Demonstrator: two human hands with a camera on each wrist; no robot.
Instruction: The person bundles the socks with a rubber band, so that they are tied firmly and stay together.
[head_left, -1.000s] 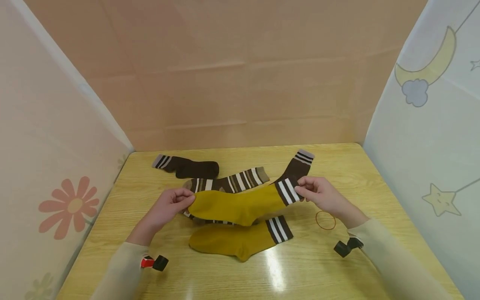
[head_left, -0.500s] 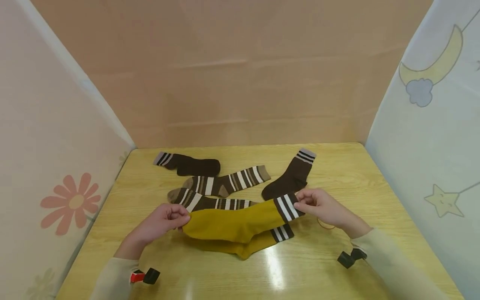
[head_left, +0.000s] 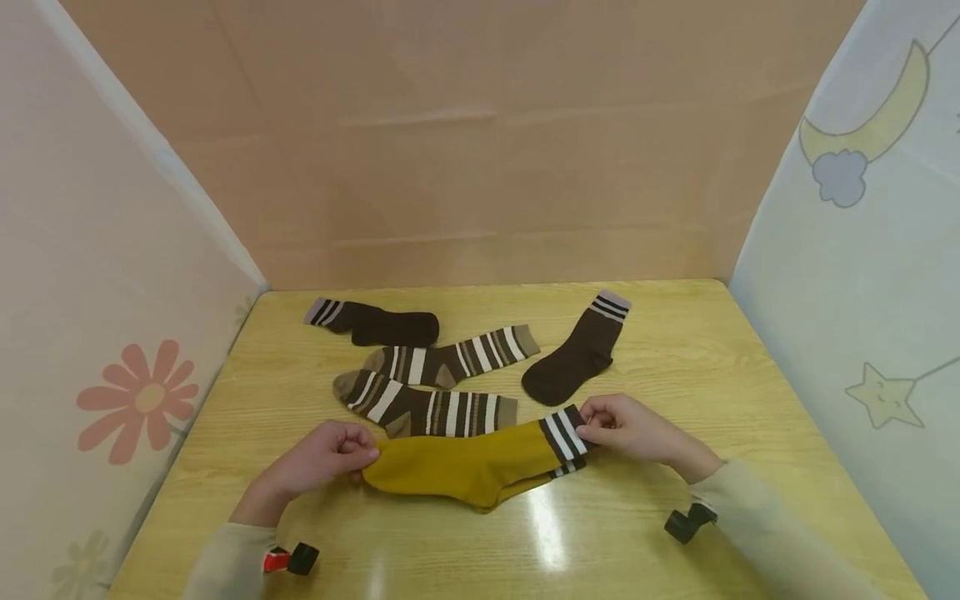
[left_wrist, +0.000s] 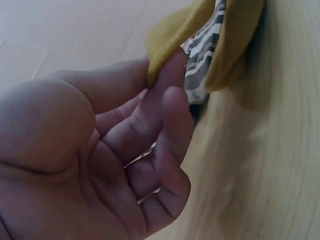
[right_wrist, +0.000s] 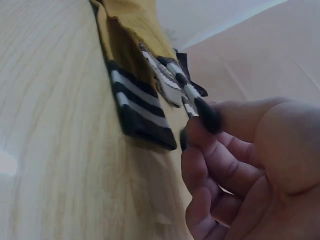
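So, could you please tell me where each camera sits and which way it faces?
Head: worn on the head, facing forward and down at the table and socks; the left hand, right hand and sleeves show.
Left wrist: worn on that wrist, facing the toe of the held yellow sock; only the left hand shows, pinching it.
Right wrist: worn on that wrist, facing the sock's striped cuff; only the right hand shows, pinching it.
Shared: both wrist views show the held yellow sock and the table.

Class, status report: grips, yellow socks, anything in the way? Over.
Left grip pinching toe of upper yellow sock, right grip its cuff. Lower yellow sock lies beneath. Nearer striped sock behind, apparently not blocking.
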